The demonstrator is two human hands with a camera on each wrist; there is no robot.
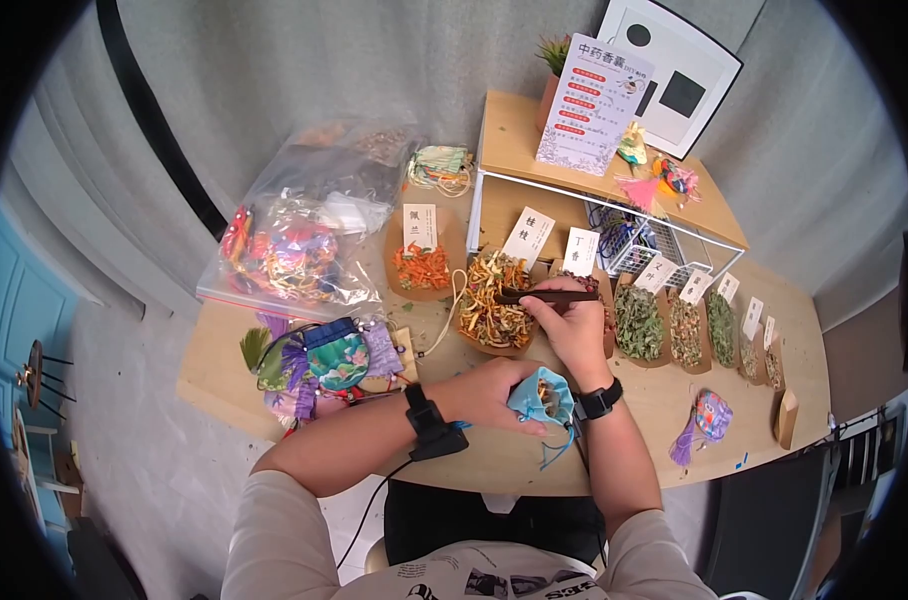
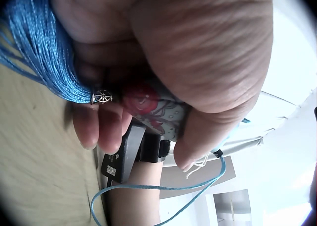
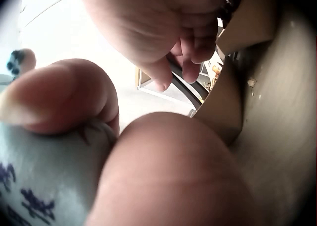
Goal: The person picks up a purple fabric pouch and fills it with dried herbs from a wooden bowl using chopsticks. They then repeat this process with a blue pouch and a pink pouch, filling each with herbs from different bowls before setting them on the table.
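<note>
My left hand (image 1: 489, 392) holds a light blue drawstring pouch (image 1: 546, 385) near the table's front. Its mouth is open upward, and bits of dried herb show inside. In the left wrist view a blue tassel (image 2: 47, 52) with a metal bead hangs from the pouch, and a red flower print shows between thumb and fingers. My right hand (image 1: 574, 330) grips dark tongs (image 1: 549, 296), their tips over the yellow-brown dried strips (image 1: 496, 318) in a kraft paper tray. The tongs' two slim arms (image 3: 185, 89) stand apart in the right wrist view.
More trays of dried herbs with name cards run rightward, including green leaves (image 1: 639, 322); orange shreds (image 1: 421, 267) lie left. Finished pouches (image 1: 339, 355) are heaped at left below a plastic bag (image 1: 294, 250). A purple pouch (image 1: 712, 415) lies right. Behind stands a wooden shelf (image 1: 514, 125).
</note>
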